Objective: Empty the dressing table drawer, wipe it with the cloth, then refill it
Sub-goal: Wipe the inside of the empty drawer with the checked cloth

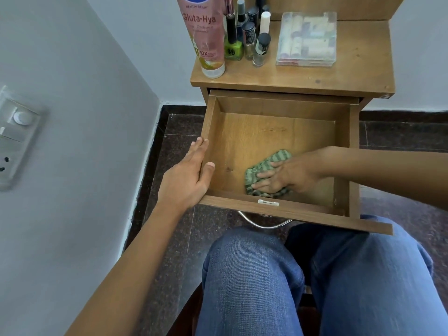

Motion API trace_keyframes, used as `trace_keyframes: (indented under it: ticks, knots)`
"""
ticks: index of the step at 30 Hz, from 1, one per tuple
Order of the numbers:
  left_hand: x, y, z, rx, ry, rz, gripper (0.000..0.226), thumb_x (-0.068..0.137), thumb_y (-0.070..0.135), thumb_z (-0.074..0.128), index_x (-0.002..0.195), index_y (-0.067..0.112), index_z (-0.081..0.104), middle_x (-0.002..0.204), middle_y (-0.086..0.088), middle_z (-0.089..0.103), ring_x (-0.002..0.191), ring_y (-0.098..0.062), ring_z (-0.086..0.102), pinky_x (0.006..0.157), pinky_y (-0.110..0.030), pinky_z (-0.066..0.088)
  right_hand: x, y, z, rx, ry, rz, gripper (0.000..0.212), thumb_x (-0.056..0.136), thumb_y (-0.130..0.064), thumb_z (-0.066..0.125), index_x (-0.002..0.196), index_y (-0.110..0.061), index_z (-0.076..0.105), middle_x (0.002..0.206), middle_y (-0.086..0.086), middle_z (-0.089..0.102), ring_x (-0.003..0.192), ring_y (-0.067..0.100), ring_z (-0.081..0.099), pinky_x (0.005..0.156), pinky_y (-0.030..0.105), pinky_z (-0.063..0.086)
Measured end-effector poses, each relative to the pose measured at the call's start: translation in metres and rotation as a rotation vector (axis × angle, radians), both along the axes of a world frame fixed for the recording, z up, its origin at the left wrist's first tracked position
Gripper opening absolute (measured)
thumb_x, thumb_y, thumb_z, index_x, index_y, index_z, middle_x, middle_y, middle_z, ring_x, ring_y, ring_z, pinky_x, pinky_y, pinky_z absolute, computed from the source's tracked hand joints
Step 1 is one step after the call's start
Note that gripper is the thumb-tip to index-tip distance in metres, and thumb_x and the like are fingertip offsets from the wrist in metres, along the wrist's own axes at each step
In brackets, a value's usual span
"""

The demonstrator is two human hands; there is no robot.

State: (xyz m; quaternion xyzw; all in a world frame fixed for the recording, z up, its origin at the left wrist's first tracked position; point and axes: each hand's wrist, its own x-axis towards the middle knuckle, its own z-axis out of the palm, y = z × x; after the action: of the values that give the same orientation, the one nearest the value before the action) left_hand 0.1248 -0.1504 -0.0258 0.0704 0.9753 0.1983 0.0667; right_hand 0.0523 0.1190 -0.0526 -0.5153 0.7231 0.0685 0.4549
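Your left hand [191, 170] rests with straight fingers against the 9 o'clock wall of the drawer [278, 132], thumb over its rim. Your right hand [288, 177] presses spread, straight fingers onto the green cloth [265, 164] at the floor's 6 o'clock, near the front wall.
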Motion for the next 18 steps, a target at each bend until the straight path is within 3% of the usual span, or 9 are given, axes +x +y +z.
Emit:
trace_keyframes:
  ticks: [3,8,13,18]
  knots:
    - [0.001,0.001,0.0,0.007,-0.001,0.004,0.057,0.102,0.043,0.029,0.155,0.027,0.021,0.162,0.011,0.016,0.146,-0.004,0.018,0.103,-0.045,0.045,-0.007,-0.033,-0.003,-0.04,-0.015,-0.009,0.079,0.088,0.006,0.041,0.149,-0.037,0.016,0.145,-0.031,-0.009,0.137,-0.002,-0.016,0.118,0.043,-0.009]
    - [0.001,0.001,-0.001,0.022,0.007,0.009,0.057,0.1,0.043,0.03,0.155,0.027,0.021,0.161,0.011,0.017,0.146,-0.004,0.018,0.105,-0.045,0.044,-0.018,-0.076,-0.008,-0.06,0.023,-0.041,0.082,0.087,0.004,0.038,0.149,-0.044,0.014,0.16,-0.013,-0.003,0.148,0.022,-0.009,0.118,0.057,0.002]
    - [0.0,0.001,-0.002,0.016,0.013,-0.001,0.057,0.1,0.042,0.031,0.155,0.028,0.02,0.161,0.011,0.016,0.145,-0.006,0.022,0.104,-0.044,0.044,-0.018,-0.091,-0.006,-0.094,0.019,0.007,0.077,0.086,0.006,0.036,0.151,-0.031,0.019,0.161,-0.007,0.002,0.148,0.02,-0.009,0.119,0.052,-0.001]
    - [-0.001,-0.001,-0.003,0.006,0.021,0.0,0.057,0.101,0.042,0.031,0.155,0.029,0.02,0.161,0.012,0.015,0.145,-0.007,0.024,0.101,-0.042,0.044,-0.012,-0.091,-0.004,-0.195,0.145,0.062,0.067,0.093,0.0,0.037,0.152,-0.025,0.018,0.16,-0.009,0.007,0.147,0.012,-0.007,0.12,0.042,-0.008]
